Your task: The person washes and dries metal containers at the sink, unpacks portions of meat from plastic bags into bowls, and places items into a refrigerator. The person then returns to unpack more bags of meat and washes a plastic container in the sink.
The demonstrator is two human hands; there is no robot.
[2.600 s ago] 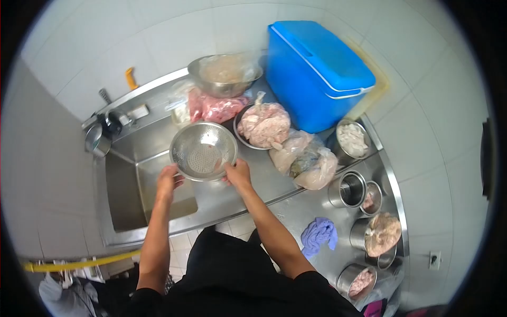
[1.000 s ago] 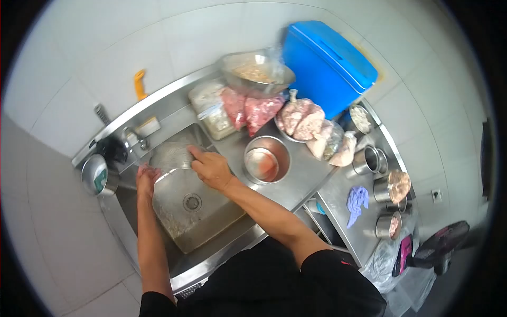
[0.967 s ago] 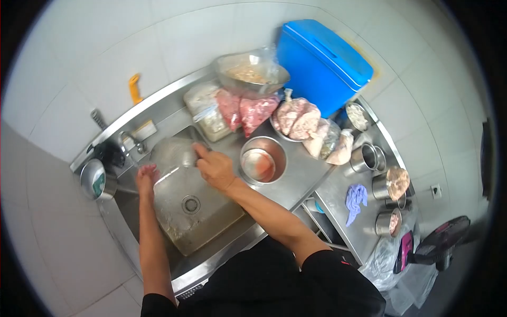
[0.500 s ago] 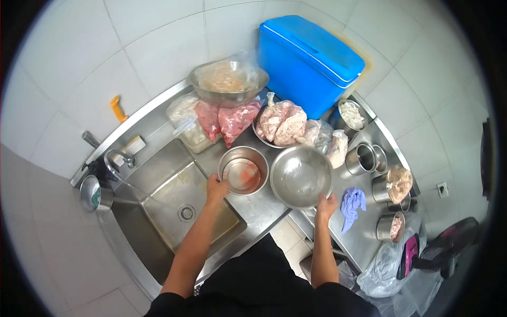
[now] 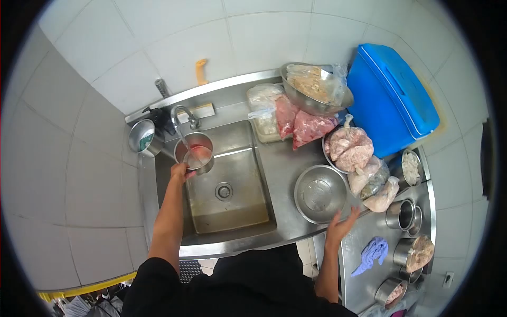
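My left hand [image 5: 181, 171] grips the near rim of a round steel pot [image 5: 207, 165] over the sink's left part. Water from the curved faucet [image 5: 184, 117] runs into this pot, and reddish liquid shows inside it. On the counter right of the sink rests a wide steel bowl [image 5: 306, 198] with a wet-looking bottom. Beside its lower right rim is my right hand [image 5: 342, 227], fingers spread and holding nothing. The sink's drain [image 5: 224, 191] lies below and to the right of the pot.
Bagged red meat [image 5: 311, 129], a bowl of bagged food [image 5: 311, 103] and bagged pale meat [image 5: 349, 150] line the back. A blue cooler [image 5: 391, 95] stands behind them. Several steel containers [image 5: 400, 214] and a purple cloth [image 5: 373, 254] occupy the right counter. A small pot [image 5: 148, 141] sits left of the faucet.
My left hand has carried the pot from the counter to under the running faucet. My right hand has let go of the wide bowl. The view has turned left.
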